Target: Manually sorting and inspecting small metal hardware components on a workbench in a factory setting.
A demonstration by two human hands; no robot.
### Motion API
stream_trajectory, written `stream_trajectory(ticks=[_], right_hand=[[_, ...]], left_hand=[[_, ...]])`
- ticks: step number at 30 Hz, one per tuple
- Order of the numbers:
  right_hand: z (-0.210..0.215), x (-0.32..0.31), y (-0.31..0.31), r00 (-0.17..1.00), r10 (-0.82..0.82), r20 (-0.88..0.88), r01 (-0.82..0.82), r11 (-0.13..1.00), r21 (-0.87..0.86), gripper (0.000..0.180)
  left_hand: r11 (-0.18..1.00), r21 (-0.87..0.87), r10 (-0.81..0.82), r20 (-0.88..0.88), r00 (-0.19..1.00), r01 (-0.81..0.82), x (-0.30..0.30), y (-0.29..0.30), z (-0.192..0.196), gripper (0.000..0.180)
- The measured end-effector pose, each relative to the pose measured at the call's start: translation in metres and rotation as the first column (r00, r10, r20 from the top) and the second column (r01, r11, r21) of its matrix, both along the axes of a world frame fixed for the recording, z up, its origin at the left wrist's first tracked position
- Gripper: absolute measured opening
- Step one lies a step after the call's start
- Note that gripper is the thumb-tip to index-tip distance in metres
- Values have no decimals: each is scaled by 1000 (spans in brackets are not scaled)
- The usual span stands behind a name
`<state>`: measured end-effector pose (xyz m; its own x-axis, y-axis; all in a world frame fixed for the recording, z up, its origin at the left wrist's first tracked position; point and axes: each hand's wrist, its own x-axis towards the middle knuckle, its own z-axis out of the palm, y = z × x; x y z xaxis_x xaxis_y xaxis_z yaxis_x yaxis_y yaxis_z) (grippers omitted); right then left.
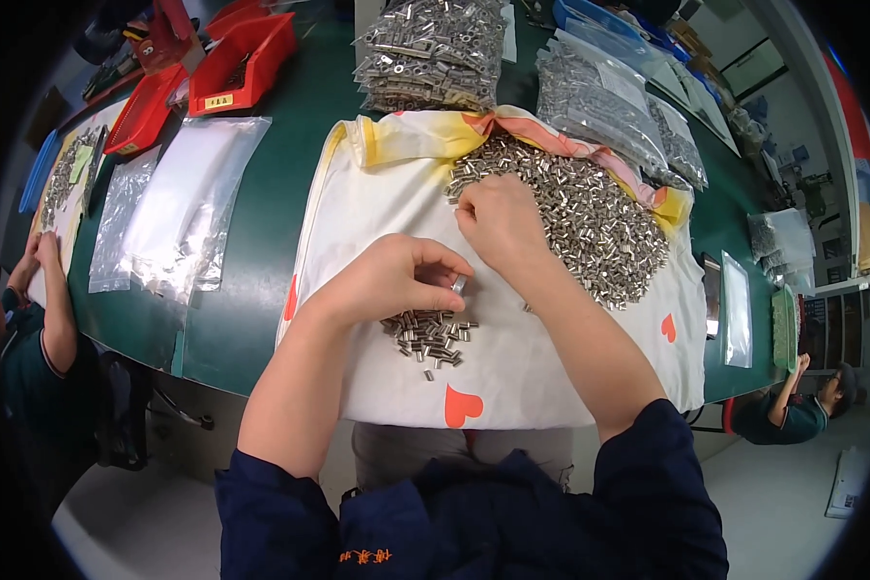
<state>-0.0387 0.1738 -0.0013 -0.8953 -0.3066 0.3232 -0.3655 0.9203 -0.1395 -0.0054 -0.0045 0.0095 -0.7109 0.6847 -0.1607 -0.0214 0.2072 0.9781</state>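
Observation:
My left hand is closed, with a short silver metal sleeve pinched between thumb and fingers. Just below it lies a small heap of similar metal sleeves on a white cloth with heart prints. My right hand reaches to the left edge of a much larger pile of metal sleeves. Its fingers are curled together, and what they hold, if anything, is hidden behind the hand.
Clear bags packed with metal parts are stacked behind the cloth, with more bags at the back right. Red bins and flat plastic bags lie left on the green table. Other people work at both sides.

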Motion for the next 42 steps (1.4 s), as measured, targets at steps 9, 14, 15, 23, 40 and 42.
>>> stream_trajectory(ticks=[9,14,15,23,40,42], right_hand=[[7,56,14,893,214,395,250,493,-833,8],[10,59,8,935,200,295,113,618,-778,8],[10,59,7,937,185,295,119,627,-770,7],[4,62,5,986,162,-51,-164,833,-528,9],[27,19,11,965,108,240,-8,923,-385,10],[7,-3,4,992,86,97,-62,971,-233,10]], left_hand=[[942,177,232,277,932,-286,-5,2,-7,33],[944,177,226,269,936,-279,-6,4,-6,34],[945,173,226,268,937,-278,-6,4,-6,34],[949,105,278,169,945,-298,-4,7,-13,32],[999,30,39,81,996,-42,2,0,-1,32],[1000,19,13,73,997,-14,-1,3,-3,31]])
